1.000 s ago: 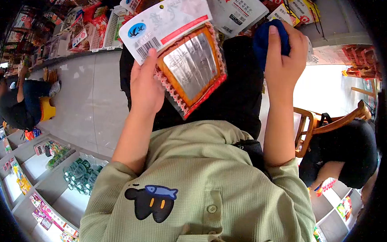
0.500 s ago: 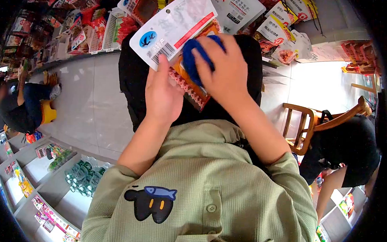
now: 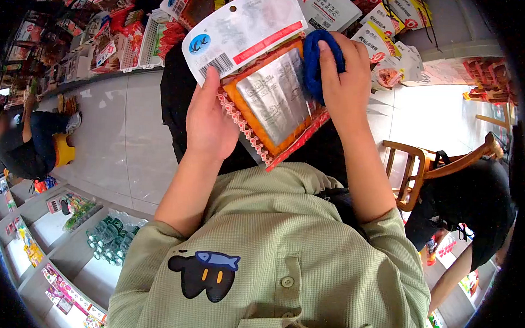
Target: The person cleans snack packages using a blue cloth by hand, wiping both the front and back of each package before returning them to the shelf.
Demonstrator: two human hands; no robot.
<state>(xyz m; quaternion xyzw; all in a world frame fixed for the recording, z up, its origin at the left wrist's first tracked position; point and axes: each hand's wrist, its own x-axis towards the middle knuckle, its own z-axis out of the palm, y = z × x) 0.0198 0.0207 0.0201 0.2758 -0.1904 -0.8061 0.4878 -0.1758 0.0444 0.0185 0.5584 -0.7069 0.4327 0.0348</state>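
A flat food packet (image 3: 270, 95) with a white top, a barcode and a clear window onto orange and silver contents is held tilted above my lap. My left hand (image 3: 211, 119) grips its left edge, thumb on the front near the barcode, the other fingers hidden behind. In my right hand (image 3: 347, 77) is a bunched blue cloth (image 3: 322, 65), closed under my fingers at the packet's right edge. The cloth seems to touch the packet's edge there.
Shelves of snack packets (image 3: 374, 40) run along the front, with a white basket (image 3: 154, 41) at left. A person (image 3: 32, 136) sits on a yellow stool (image 3: 64, 150) at left. Another person (image 3: 466, 200) bends by a wooden chair (image 3: 409, 175). Green bottles (image 3: 112, 238) stand in a low shelf behind left.
My right hand has moved right with the blue cloth, from over the packet's front to its right edge. The packet's window now shows. The person at right has shifted slightly.
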